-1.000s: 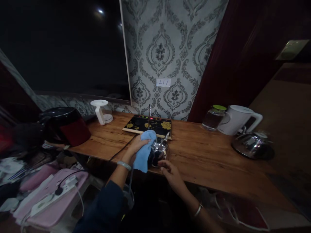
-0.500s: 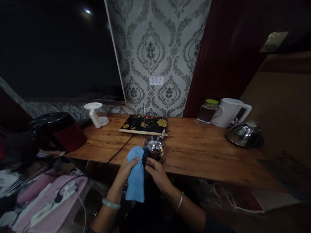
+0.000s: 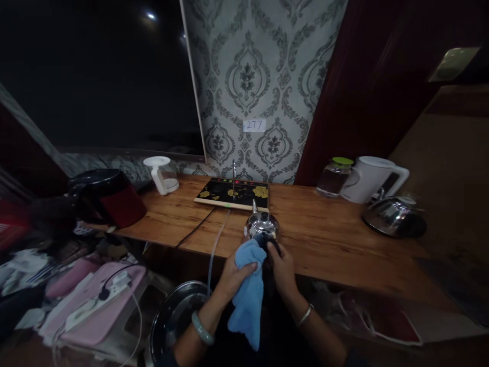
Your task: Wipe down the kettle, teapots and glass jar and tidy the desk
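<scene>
A shiny metal kettle (image 3: 263, 224) stands at the front edge of the wooden table, its spout pointing away towards the black panel. My right hand (image 3: 283, 267) is closed round the kettle's dark handle on the near side. Bunched in my left hand (image 3: 234, 278) is a light blue cloth (image 3: 250, 298), whose lower end hangs down past the table edge. The cloth's top presses against the kettle near the handle. Just behind the kettle lies a black flower-patterned panel (image 3: 244, 192) with a thin upright metal spout (image 3: 234, 178) and lit buttons.
To the right stand a green-lidded glass jug (image 3: 332, 178), a white pitcher (image 3: 367, 178) and a second metal kettle (image 3: 393, 216). A white-handled glass pot (image 3: 164, 176) and a red-black appliance (image 3: 114, 196) are left. Below are a metal basin (image 3: 171, 311) and a power strip (image 3: 97, 308).
The kettle has turned, so its spout now points away and slightly left. Both hands have shifted right in view, and my right hand has taken the handle. The basin and clear hose now show.
</scene>
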Demonstrator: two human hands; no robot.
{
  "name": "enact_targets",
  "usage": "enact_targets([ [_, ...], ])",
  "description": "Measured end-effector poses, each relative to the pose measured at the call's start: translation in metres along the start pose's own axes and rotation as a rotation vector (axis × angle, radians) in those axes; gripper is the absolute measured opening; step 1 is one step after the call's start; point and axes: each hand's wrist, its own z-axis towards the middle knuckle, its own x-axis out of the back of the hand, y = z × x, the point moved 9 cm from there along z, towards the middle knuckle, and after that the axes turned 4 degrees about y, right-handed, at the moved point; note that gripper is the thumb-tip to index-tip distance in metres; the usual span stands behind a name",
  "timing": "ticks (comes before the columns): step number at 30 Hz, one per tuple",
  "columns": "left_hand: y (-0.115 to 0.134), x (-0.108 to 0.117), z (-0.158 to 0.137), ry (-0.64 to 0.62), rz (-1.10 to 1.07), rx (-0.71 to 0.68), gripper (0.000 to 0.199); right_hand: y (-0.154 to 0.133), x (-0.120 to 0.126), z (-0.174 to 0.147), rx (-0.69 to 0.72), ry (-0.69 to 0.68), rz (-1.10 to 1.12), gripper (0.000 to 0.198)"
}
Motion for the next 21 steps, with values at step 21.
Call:
enact_targets([
  [21, 0.013, 0.01, 0.121, 0.15, 1.387, -0.244, 0.079, -0.017, 0.154, 0.073, 0.056, 0.389, -0.395, 0.059],
])
